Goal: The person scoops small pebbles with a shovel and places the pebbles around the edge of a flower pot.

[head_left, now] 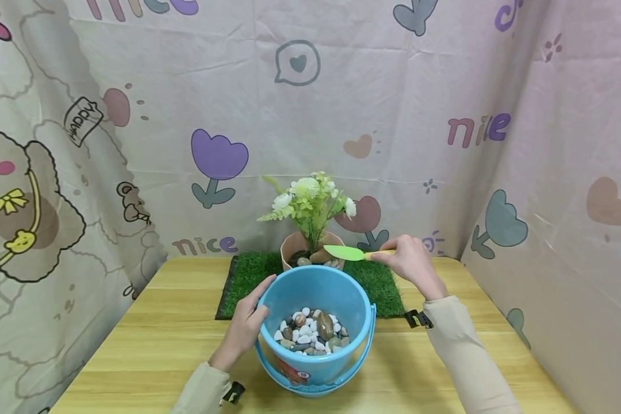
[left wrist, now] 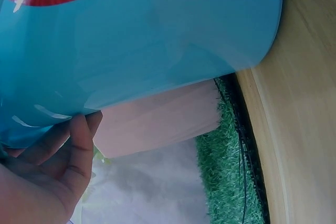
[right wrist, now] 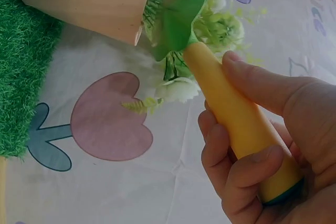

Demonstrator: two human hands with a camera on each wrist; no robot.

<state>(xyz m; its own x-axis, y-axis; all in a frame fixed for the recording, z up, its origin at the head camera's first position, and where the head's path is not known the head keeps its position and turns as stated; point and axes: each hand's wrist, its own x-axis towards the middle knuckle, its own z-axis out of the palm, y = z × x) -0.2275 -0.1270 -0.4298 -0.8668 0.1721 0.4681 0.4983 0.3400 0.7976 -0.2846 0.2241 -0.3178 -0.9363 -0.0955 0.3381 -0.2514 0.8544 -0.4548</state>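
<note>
In the head view a blue bucket stands on the table, its handle hanging down at the front. Pebbles, white, grey and brown, lie inside it. My left hand grips the bucket's left rim; the left wrist view shows fingers against its wall. My right hand holds a small trowel by its yellow handle. The trowel's green blade is over the right side of a pink flowerpot. Several stones lie in the pot, around an artificial plant with white flowers.
Under the pot lies a green artificial turf mat, reaching behind the bucket. The wooden table extends to both sides. A printed cloth hangs behind the table and along both sides.
</note>
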